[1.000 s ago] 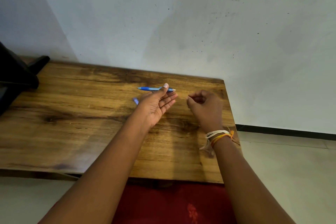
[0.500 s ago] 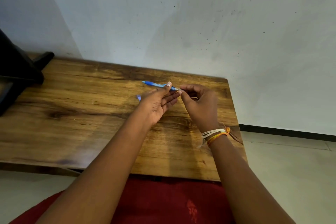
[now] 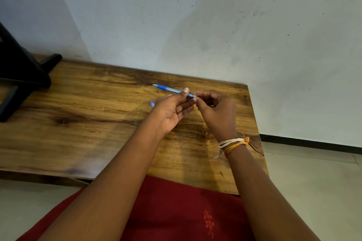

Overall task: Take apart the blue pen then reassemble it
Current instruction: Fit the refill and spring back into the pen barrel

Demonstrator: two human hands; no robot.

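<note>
The blue pen (image 3: 170,89) is held just above the wooden table (image 3: 78,115), its blue tip end pointing left and away. My left hand (image 3: 172,110) pinches its barrel between thumb and fingers, palm turned up. My right hand (image 3: 217,112) has its fingertips closed at the pen's right end, where a thin part shows; what exactly it pinches is too small to tell. A small blue pen piece (image 3: 152,103) lies on the table beside my left hand, partly hidden by it.
A black object (image 3: 19,76) stands at the table's far left. The pale wall (image 3: 215,25) runs along the table's back edge. The table's right edge (image 3: 256,133) drops to a tiled floor. A red cloth (image 3: 176,211) covers my lap at the front edge.
My right hand has moved left from a separate closed pose to meet the right end of the pen. My left hand kept hold of the pen and tilted it slightly.
</note>
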